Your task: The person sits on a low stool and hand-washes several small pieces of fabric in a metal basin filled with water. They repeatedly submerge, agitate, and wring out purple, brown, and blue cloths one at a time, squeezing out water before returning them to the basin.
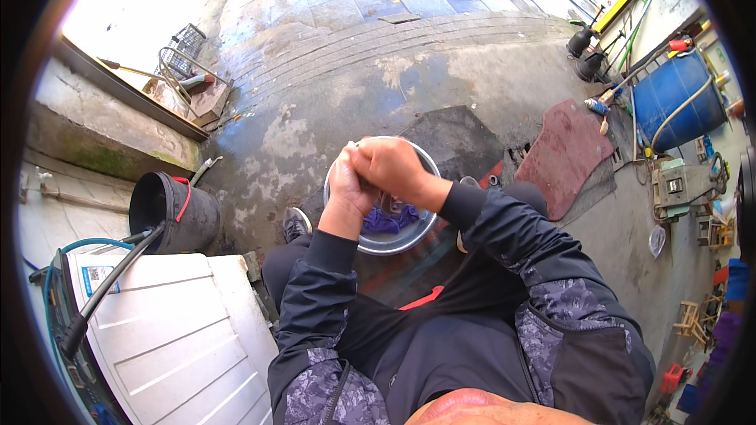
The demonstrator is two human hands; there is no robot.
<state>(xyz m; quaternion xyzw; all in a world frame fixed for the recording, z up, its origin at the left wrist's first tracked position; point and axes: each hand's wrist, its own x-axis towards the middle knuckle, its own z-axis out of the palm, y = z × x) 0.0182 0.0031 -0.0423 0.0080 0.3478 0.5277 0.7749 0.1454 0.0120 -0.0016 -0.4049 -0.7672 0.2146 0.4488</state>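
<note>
Over a round metal basin (379,249) on the ground between my feet, my two hands are pressed together. My left hand (347,182) is upright with its fingers curled in against the other hand. My right hand (392,167) is bent into a fist from the right, its knuckles turned up. Whatever lies between the palms, if anything, is hidden. Inside the basin a purple cloth (383,221) lies crumpled, apart from both hands. The hands cover the basin's far part.
A black bucket (198,216) with a red handle stands left, behind a white ribbed lid or panel (177,330). Dark matting (457,142) and a dull red mat (563,159) lie ahead and right. Further right are a blue barrel (676,102) and a grey metal machine (679,187).
</note>
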